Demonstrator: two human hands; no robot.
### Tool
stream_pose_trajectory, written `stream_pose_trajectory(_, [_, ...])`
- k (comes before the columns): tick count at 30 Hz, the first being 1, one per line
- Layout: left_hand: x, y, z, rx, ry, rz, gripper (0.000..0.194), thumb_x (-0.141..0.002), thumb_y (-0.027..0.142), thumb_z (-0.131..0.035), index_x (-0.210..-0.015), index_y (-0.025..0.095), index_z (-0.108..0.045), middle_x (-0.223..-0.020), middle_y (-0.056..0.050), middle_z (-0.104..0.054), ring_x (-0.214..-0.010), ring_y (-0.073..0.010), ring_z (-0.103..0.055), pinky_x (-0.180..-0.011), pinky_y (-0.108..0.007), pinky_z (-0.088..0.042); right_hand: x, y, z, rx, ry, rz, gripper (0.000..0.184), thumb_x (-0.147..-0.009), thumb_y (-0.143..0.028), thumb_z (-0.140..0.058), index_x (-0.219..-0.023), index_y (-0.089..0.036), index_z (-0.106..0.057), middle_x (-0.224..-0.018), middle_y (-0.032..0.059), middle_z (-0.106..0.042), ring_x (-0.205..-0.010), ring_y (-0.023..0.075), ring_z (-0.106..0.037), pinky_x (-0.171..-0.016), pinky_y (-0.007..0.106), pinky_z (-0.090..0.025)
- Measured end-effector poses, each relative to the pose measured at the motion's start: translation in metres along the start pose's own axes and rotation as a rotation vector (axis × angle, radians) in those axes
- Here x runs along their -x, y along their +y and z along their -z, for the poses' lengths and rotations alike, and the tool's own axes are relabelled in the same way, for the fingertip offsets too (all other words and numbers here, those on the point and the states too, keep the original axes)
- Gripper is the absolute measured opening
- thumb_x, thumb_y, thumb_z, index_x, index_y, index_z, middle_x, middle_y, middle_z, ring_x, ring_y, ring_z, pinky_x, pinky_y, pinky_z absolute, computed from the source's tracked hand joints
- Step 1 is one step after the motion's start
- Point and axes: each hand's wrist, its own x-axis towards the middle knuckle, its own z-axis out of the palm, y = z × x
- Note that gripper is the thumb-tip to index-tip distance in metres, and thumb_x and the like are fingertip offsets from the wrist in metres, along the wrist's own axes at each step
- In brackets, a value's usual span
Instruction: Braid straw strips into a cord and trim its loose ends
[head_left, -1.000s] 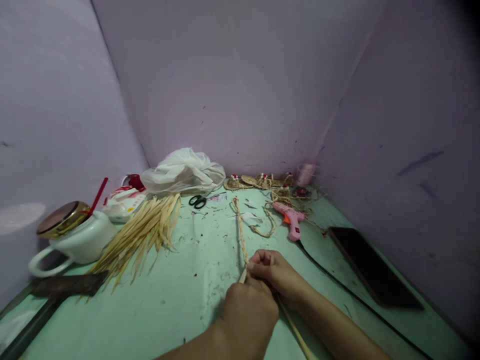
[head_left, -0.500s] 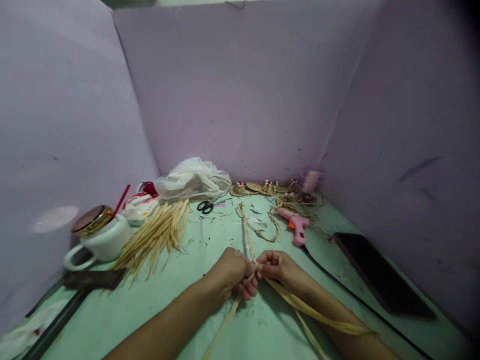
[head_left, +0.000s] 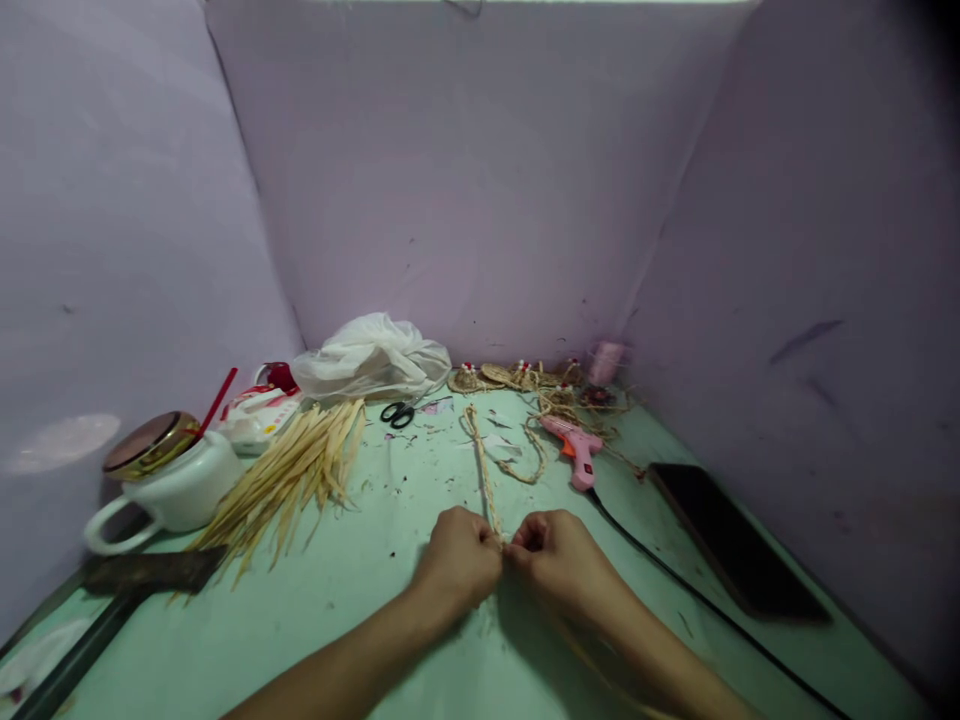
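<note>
Braided cord (head_left: 483,472) stretches along the desk (head_left: 337,625), its near end pinched in closed fingers of the left hand (head_left: 461,560) and right hand (head_left: 562,560); scissors (head_left: 397,414) and a glue gun (head_left: 574,448) lie farther off.

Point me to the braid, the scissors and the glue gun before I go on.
Braid (head_left: 487,489): head view, on the straight plaited length.
Scissors (head_left: 396,413): head view, where the black handle loops meet.
Glue gun (head_left: 577,441): head view, on the pink body.

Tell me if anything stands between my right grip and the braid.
Nothing visible does. Your right grip is at or right beside the near end of the braid, where the left grip also is. The glue gun lies farther off, to the braid's right.
</note>
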Motion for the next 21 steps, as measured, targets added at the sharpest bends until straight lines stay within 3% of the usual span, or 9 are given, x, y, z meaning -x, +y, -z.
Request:
stream_pose_trajectory(3, [0.001,0.004,0.002,0.03,-0.037,0.037,0.017,-0.058,0.011,-0.046,-0.042,0.016,-0.042,-0.035,0.005,-0.035,-0.036,-0.007,-0.033,-0.038,-0.021,-0.02,0.006,-0.005,-0.002,0.029,-0.014,-0.007,0.008,-0.059,-0.019,-0.052,-0.052,-0.016,-0.056,-0.046,0.0006,-0.055,-0.046,0.0108,-0.043,-0.042,0.021,-0.026])
stream_pose_trajectory(7, [0.004,0.013,0.01,0.099,-0.153,0.108,0.018,-0.06,0.015,-0.041,-0.042,0.017,-0.043,-0.03,0.003,-0.037,-0.026,-0.0086,-0.03,-0.032,-0.022,-0.019,0.017,-0.014,-0.006,0.065,-0.032,0.105,0.012,-0.063,-0.02,-0.051,-0.056,-0.016,-0.059,-0.053,0.0027,-0.061,-0.05,0.0123,-0.048,-0.044,0.021,-0.028])
stream_pose_trajectory(12, [0.001,0.012,0.021,0.133,-0.25,0.06,0.015,-0.055,0.013,-0.044,-0.04,0.015,-0.045,-0.029,0.005,-0.034,-0.027,-0.0063,-0.026,-0.031,-0.021,-0.016,0.028,-0.021,-0.005,0.183,-0.065,0.244,0.017,-0.068,-0.018,-0.048,-0.065,-0.018,-0.065,-0.06,0.0032,-0.065,-0.053,0.0134,-0.051,-0.049,0.024,-0.029])
stream_pose_trajectory(16, [-0.003,0.009,0.028,0.137,-0.31,0.013,0.012,-0.054,0.015,-0.047,-0.041,0.015,-0.045,-0.031,0.006,-0.034,-0.03,-0.005,-0.025,-0.033,-0.02,-0.014,0.016,-0.013,0.001,-0.054,-0.221,0.192,0.014,-0.067,-0.023,-0.053,-0.062,-0.016,-0.064,-0.053,0.0001,-0.058,-0.048,0.0113,-0.046,-0.046,0.022,-0.029])
stream_pose_trajectory(19, [-0.002,0.012,0.033,0.15,-0.36,-0.026,0.013,-0.056,0.021,-0.049,-0.045,0.015,-0.045,-0.034,0.006,-0.035,-0.032,-0.0048,-0.025,-0.035,-0.02,-0.015,0.003,-0.008,0.004,-0.376,-0.165,0.033,0.017,-0.063,-0.028,-0.059,-0.054,-0.015,-0.055,-0.043,-0.0038,-0.048,-0.041,0.008,-0.038,-0.043,0.022,-0.028])
stream_pose_trajectory(21, [-0.001,0.014,0.035,0.156,-0.386,-0.049,0.016,-0.058,0.026,-0.05,-0.047,0.016,-0.045,-0.035,0.006,-0.034,-0.033,-0.0048,-0.025,-0.036,-0.021,-0.015,0.0,-0.009,0.003,-0.554,-0.163,-0.034,0.018,-0.06,-0.03,-0.063,-0.058,-0.015,-0.053,-0.046,-0.0041,-0.049,-0.042,0.0077,-0.041,-0.045,0.021,-0.032])
